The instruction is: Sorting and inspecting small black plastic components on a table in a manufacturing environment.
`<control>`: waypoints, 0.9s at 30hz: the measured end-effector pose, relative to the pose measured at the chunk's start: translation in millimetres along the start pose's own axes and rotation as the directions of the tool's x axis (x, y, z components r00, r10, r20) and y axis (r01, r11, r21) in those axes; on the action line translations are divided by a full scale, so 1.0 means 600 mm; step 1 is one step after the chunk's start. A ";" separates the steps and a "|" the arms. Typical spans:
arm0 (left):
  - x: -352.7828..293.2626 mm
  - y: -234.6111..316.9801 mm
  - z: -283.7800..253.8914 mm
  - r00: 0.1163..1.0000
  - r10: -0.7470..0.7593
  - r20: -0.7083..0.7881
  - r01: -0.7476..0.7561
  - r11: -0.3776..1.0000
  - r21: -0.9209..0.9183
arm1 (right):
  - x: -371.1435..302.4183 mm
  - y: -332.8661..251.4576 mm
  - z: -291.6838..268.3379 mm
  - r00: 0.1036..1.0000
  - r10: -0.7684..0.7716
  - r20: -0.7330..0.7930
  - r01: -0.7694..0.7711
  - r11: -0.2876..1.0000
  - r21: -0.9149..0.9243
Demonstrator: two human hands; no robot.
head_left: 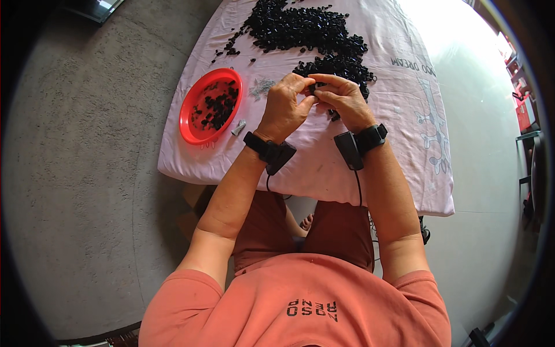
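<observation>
Both my hands meet over the table, just in front of a heap of small black plastic pieces (306,29). With its fingertips closed, my right hand (347,103) pinches a small black piece (315,87). From the other side my left hand (286,107) presses thumb and forefinger together against that piece; anything else between them is too small to make out. Beside the left hand lies a small scatter of thin silvery pins (261,88). A round red plastic basin (188,124) stands to the left, with more black pieces in it.
A pale pink printed cloth (324,173) covers the table. Near the basin lies a small crumpled silvery-grey object (238,128). Black straps with small boxes (272,151) sit on both wrists, and thin cables hang from them. Red items (525,115) stand along the far right.
</observation>
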State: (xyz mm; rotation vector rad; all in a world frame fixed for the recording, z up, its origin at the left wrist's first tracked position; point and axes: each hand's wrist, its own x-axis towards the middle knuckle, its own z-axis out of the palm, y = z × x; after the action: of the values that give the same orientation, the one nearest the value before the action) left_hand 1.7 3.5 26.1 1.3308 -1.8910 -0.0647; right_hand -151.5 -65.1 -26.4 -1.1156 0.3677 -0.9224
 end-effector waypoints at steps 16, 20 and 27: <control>-0.005 -0.002 -0.003 0.998 -0.066 0.013 0.066 0.998 -0.011 | 0.000 0.002 -0.003 0.995 -0.010 0.104 0.019 0.996 -0.088; -0.003 0.002 -0.003 0.999 -0.038 0.002 0.038 0.999 -0.007 | 0.002 0.010 -0.003 0.998 -0.020 0.064 0.022 0.999 -0.025; -0.002 0.006 -0.006 1.000 0.002 0.009 -0.002 0.999 0.035 | 0.005 0.012 -0.002 0.999 -0.019 0.036 0.020 1.000 -0.018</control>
State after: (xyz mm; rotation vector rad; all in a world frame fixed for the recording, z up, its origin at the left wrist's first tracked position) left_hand 1.4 7.3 29.6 1.3542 -1.9091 -0.0373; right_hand -147.3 -66.8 -32.7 -1.1531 0.3372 -0.9165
